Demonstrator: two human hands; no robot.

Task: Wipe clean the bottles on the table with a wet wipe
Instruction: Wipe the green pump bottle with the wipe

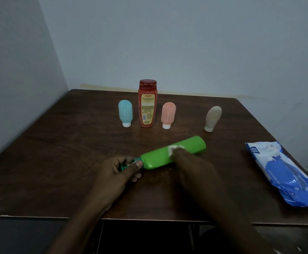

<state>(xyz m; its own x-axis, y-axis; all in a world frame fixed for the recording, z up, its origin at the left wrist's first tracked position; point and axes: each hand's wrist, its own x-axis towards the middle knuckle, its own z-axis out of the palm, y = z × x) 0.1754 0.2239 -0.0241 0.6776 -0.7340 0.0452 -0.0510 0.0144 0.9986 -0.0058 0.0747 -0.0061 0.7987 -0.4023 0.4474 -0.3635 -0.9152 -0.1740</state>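
Note:
A green bottle (173, 152) lies on its side on the dark wooden table (57, 162), its cap pointing toward me and to the left. My left hand (120, 171) grips the bottle's cap end. My right hand (188, 162) presses a small white wet wipe (175, 149) against the bottle's upper side; its fingers are mostly hidden behind the hand's back. Farther back stand a light blue bottle (125, 113), a tall red bottle (147, 103), a pink bottle (168, 115) and a beige bottle (212, 118), the three small ones upside down on their white caps.
A blue and white wet wipe pack (281, 171) lies at the table's right edge. Pale walls close off the left and back sides of the table. The table's front edge runs just below my forearms.

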